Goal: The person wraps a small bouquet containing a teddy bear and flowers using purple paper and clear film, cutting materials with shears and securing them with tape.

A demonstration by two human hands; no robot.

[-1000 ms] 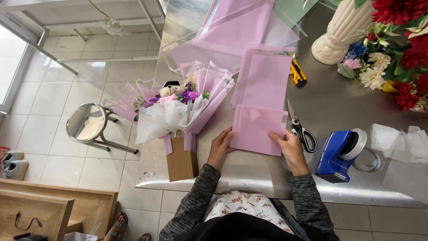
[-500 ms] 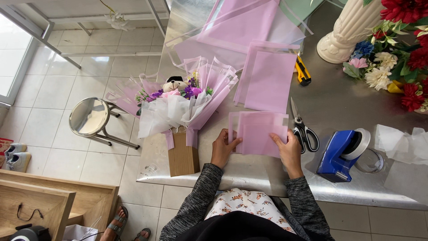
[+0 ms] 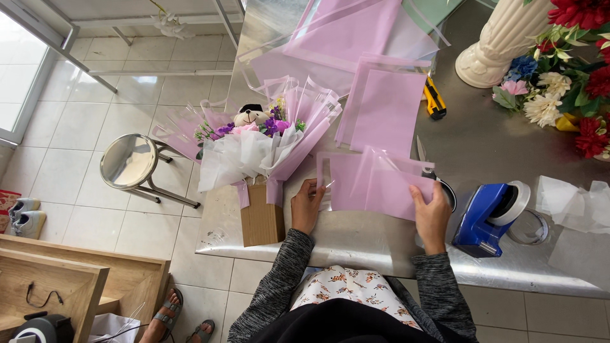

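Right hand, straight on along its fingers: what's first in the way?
The right hand points up the table, gripping the folded pink sheet. Straight on, it would likely meet the scissors partly under that sheet, then the yellow utility knife. Depth is uncertain.

Bare desk (image 3: 356, 244) lies open between the hands and the near edge. To the left, the bouquet (image 3: 260, 136) in its cardboard box (image 3: 262, 219) blocks the way. To the right stand the scissors (image 3: 427, 168) and the blue tape dispenser (image 3: 486, 213). Beyond, pink sheets (image 3: 387, 108) cover the desk; a yellow cutter (image 3: 434, 100) lies beside them.
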